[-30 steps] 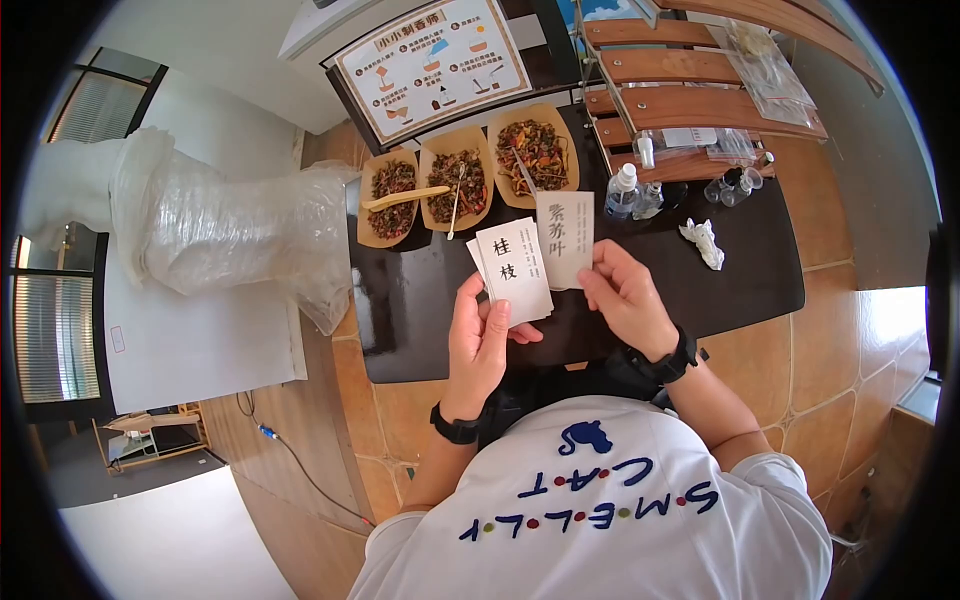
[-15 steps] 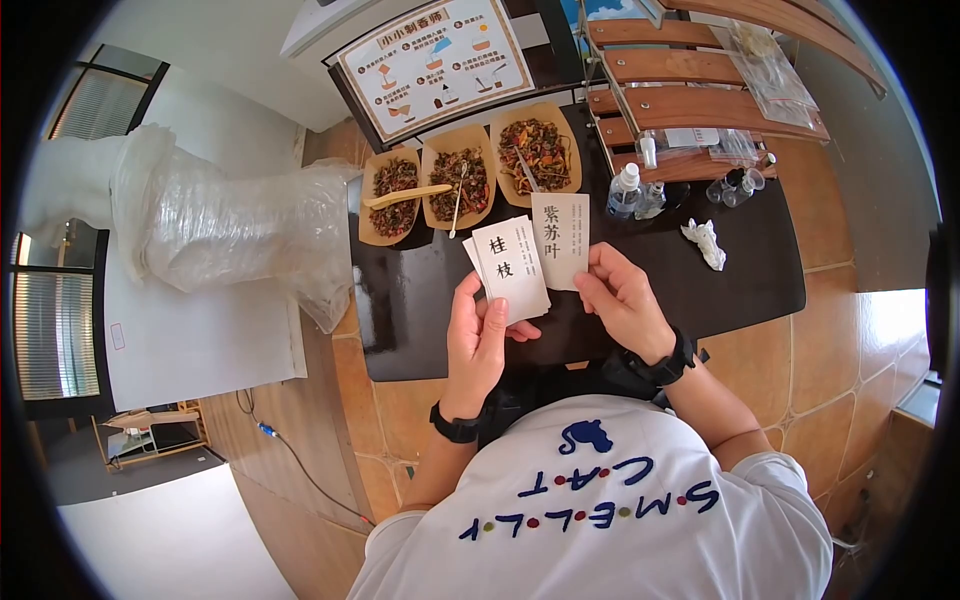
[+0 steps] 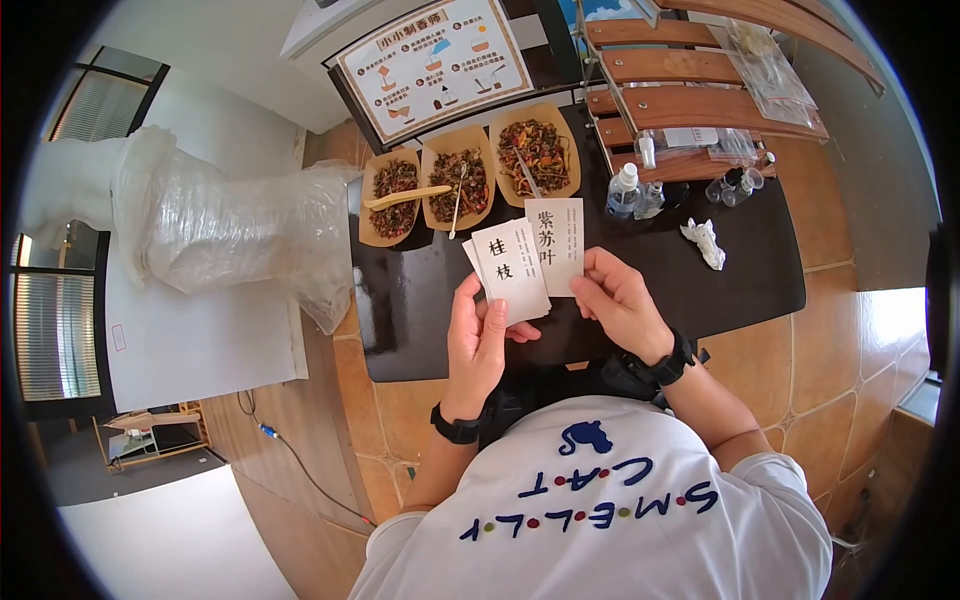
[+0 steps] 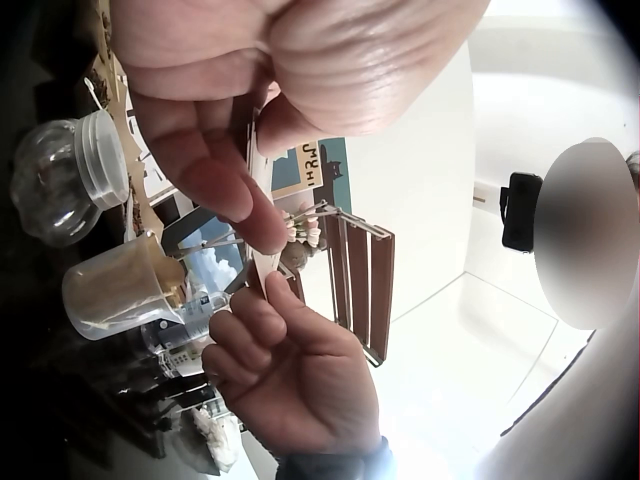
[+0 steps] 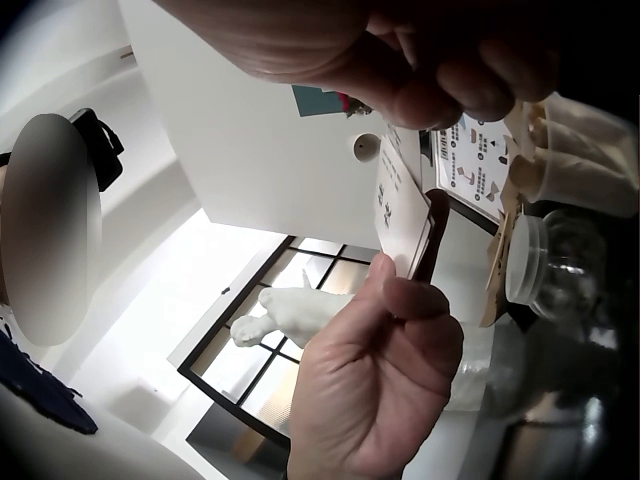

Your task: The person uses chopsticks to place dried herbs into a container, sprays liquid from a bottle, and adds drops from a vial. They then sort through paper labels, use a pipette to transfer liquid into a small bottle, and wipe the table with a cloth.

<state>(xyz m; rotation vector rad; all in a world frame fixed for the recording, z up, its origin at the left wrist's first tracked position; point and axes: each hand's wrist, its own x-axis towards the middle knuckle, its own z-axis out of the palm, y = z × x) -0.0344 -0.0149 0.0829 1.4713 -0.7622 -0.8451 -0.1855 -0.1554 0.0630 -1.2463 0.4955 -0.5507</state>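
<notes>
A stack of white printed cards (image 3: 515, 275) is held in my left hand (image 3: 477, 345), thumb across the front near the lower edge and fingers behind. My right hand (image 3: 630, 305) pinches a single card (image 3: 562, 240) by its lower right corner. That card stands beside the stack, its left edge overlapping the stack's right side in the head view. Large black characters face me on both. In the right wrist view, the stack (image 5: 400, 215) rises from the left thumb and fingers. Both hands are above the dark table (image 3: 690, 295).
Several paper trays (image 3: 428, 160) of dried herbs line the table's back, a light wooden utensil (image 3: 410, 197) across two. An instruction board (image 3: 435, 70) stands behind. Spray bottle (image 3: 622, 190), small bottles and crumpled tissue (image 3: 705, 245) lie right. The left wrist view shows a lidded jar (image 4: 60, 180) and plastic cup (image 4: 120, 290).
The single card has shifted left and slightly down, closer to the stack, and its face has turned more towards the head camera. The left hand and the stack have barely moved.
</notes>
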